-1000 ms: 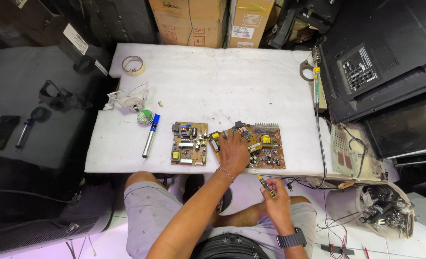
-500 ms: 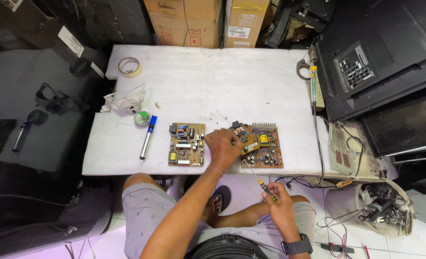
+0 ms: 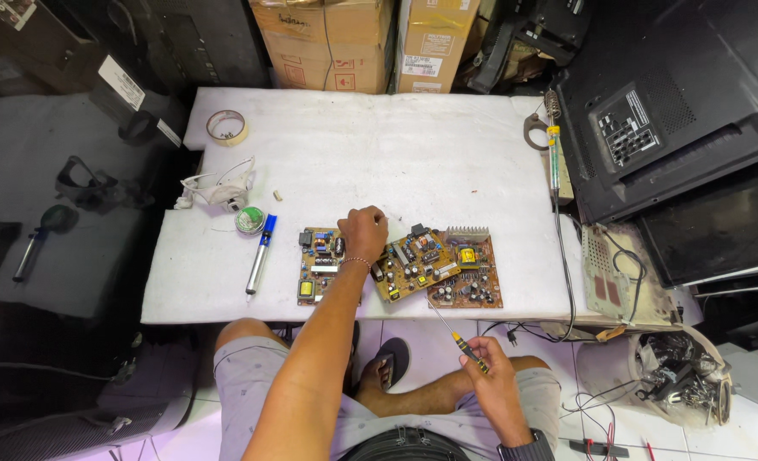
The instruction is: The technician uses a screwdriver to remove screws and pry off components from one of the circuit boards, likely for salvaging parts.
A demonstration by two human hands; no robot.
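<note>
From the head camera, a white padded table [image 3: 447, 171] with a soft, slightly fuzzy cover carries three brown circuit boards. The left hand [image 3: 363, 232] rests knuckles up between the small upright board [image 3: 319, 266] and the tilted middle board [image 3: 413, 265], fingers curled loosely; whether it grips anything cannot be told. A third board [image 3: 473, 277] with a ribbed metal heat sink lies flat to the right. The right hand [image 3: 491, 380], below the table edge, is closed around a thin screwdriver [image 3: 457, 337] with a yellow and black handle; its long metal shaft slants up and left, tip toward the boards. A blue and silver pen-shaped tool [image 3: 260, 254] lies beside a round green spool [image 3: 248, 220].
</note>
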